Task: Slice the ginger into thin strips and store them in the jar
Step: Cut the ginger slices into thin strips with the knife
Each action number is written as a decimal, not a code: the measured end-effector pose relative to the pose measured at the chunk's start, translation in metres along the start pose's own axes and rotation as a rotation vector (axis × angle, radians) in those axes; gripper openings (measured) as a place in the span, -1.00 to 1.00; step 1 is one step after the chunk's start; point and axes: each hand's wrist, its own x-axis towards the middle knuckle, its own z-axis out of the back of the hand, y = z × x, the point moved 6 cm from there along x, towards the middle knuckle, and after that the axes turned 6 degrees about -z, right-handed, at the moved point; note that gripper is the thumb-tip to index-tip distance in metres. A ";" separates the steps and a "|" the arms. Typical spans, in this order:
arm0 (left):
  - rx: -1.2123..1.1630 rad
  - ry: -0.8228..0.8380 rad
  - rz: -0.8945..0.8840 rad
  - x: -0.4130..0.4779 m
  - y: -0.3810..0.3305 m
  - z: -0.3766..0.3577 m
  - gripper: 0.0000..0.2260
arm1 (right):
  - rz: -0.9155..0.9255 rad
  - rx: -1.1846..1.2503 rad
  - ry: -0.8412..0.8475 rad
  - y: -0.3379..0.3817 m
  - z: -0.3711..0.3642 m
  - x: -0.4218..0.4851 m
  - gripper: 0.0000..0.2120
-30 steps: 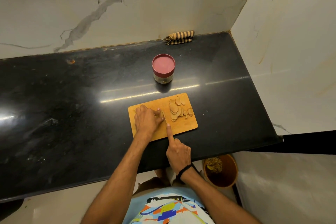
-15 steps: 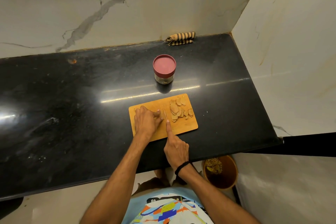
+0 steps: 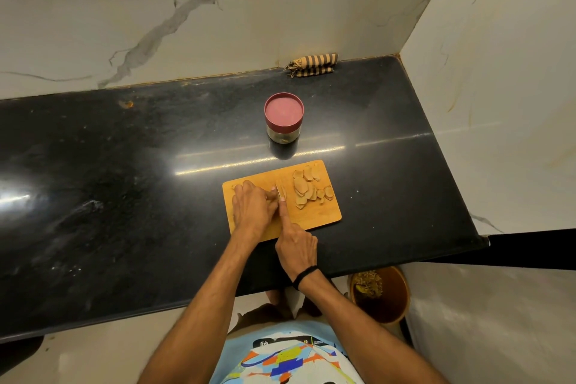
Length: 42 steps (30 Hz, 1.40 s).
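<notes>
**Knife down on the board**

We see left hand [image 3: 252, 212] curled on wooden board [image 3: 321, 217], whatever's under it hidden. Right hand [image 3: 296, 251] grips knife [image 3: 280, 192], index finger along the blade. Ginger slices [image 3: 307, 188] piled right of the blade. Red-lidded jar [image 3: 283, 117] behind the board, closed.

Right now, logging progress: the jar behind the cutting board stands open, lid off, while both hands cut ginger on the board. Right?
No: the head view shows the jar closed, its red lid on. The rest holds.
</notes>
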 end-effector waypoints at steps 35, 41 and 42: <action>-0.006 -0.050 0.037 0.007 0.009 -0.009 -0.65 | 0.054 -0.205 -0.026 -0.024 0.017 -0.034 -0.23; -0.034 -0.067 -0.022 0.003 0.011 -0.012 -0.70 | 0.045 -0.080 -0.012 -0.011 0.017 -0.018 -0.26; -0.039 -0.065 -0.025 0.004 0.012 -0.013 -0.70 | 0.045 -0.062 -0.006 -0.009 0.016 -0.016 -0.27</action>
